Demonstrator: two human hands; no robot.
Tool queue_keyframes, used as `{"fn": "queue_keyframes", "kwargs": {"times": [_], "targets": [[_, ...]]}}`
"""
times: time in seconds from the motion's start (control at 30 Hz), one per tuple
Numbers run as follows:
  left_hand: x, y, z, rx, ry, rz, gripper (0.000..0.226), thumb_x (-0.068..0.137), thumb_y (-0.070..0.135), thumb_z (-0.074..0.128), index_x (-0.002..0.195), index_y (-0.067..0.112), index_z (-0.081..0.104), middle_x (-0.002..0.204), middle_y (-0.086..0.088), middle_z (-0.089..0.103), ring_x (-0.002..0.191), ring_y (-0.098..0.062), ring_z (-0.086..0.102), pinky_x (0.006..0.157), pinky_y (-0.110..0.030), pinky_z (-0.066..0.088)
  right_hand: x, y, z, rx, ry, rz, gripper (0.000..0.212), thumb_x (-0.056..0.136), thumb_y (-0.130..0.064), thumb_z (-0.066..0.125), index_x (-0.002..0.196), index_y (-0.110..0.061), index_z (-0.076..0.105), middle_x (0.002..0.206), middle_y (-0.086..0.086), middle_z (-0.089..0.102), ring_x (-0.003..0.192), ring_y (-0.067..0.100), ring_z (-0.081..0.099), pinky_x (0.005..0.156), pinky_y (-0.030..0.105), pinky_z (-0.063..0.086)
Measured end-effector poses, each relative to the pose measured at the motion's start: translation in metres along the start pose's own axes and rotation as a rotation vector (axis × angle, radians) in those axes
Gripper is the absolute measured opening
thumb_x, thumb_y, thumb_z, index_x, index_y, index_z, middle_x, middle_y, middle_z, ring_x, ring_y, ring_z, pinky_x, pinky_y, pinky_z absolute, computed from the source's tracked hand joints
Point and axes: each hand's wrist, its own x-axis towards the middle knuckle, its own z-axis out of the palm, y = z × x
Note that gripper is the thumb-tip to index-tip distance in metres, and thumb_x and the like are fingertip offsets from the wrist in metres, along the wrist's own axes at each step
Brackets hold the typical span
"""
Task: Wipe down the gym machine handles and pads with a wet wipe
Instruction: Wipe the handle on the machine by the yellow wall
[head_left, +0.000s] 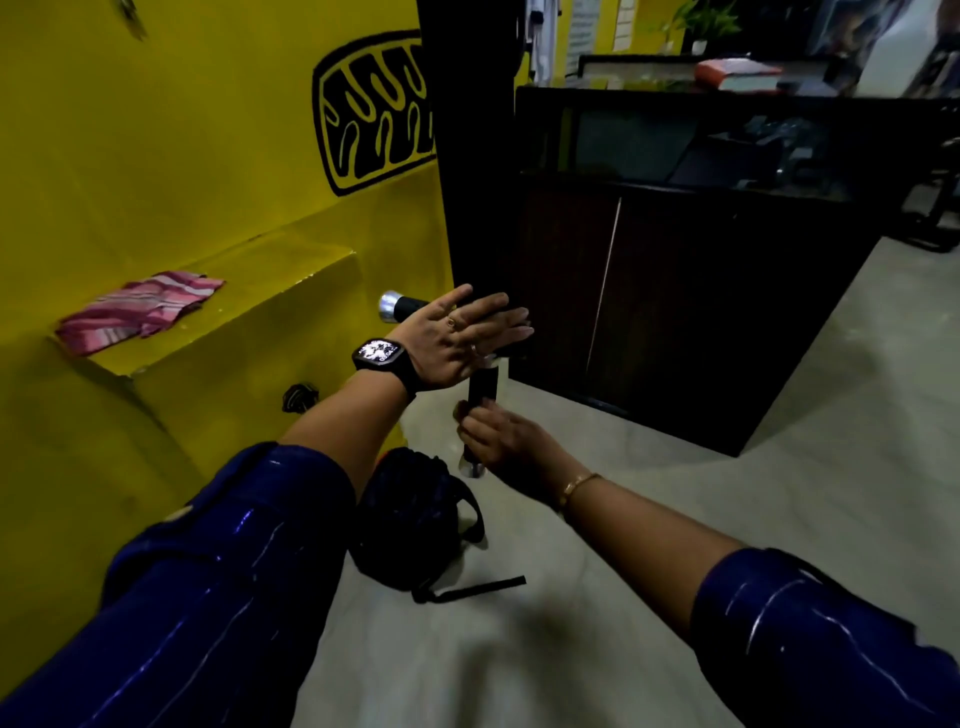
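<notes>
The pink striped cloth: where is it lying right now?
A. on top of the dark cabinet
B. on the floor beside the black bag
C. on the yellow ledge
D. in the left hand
C: the pink striped cloth lies flat on top of the yellow ledge by the painted wall, with neither hand touching it.

yellow wall (156, 156), pink striped cloth (140, 312), black handle (482, 384), dark blue sleeves (218, 571).

Yellow wall (156, 130), grey floor (675, 545), dark wooden cabinet (675, 301), dim light
</notes>
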Motion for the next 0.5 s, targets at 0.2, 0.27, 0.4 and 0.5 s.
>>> {"fn": "queue_keyframes", "kwargs": {"times": [0.2, 0.27, 0.4, 0.5], "targets": [[0.000, 0.001, -0.001, 0.014, -0.012, -0.013, 0.049, 0.102, 0.033, 0.034, 0.150, 0.025, 0.034, 0.154, 0.002, 0.032, 0.151, -0.017, 0.005, 0.121, -0.039, 0.009, -0.031, -0.012, 0.003, 0.120, -0.074, -0.058, 0.036, 0.092, -0.004, 0.040, 0.115, -0.005, 0.067, 0.121, 0.013, 0.064, 0.119, 0.025, 0.056, 0.107, 0.035, 0.038], [0.001, 0.001, -0.001, 0.003, -0.006, -0.012, 0.047, 0.103, 0.032, 0.030, 0.149, 0.025, 0.036, 0.153, 0.002, 0.033, 0.151, -0.017, 0.005, 0.122, -0.038, 0.008, -0.023, 0.002, -0.013, 0.173, 0.012, 0.080, 0.042, 0.091, -0.002, 0.040, 0.128, -0.005, 0.059, 0.135, 0.010, 0.054, 0.129, 0.023, 0.044, 0.108, 0.034, 0.037], [0.000, -0.001, 0.003, 0.001, 0.002, -0.003, 0.049, 0.100, 0.031, 0.033, 0.148, 0.025, 0.036, 0.154, 0.003, 0.032, 0.151, -0.017, 0.004, 0.123, -0.038, 0.003, -0.007, 0.021, -0.030, 0.257, 0.183, 0.390, 0.053, 0.086, 0.006, 0.047, 0.135, -0.014, 0.046, 0.139, 0.007, 0.047, 0.124, 0.026, 0.050, 0.080, 0.034, 0.055], [-0.001, -0.003, 0.007, 0.009, 0.026, 0.015, 0.053, 0.098, 0.034, 0.040, 0.149, 0.026, 0.034, 0.154, 0.004, 0.031, 0.151, -0.016, 0.004, 0.123, -0.037, 0.001, -0.014, 0.004, -0.016, 0.301, 0.148, 0.502, 0.063, 0.080, 0.012, 0.050, 0.137, -0.016, 0.046, 0.142, 0.007, 0.048, 0.127, 0.024, 0.048, 0.072, 0.035, 0.059]]}}
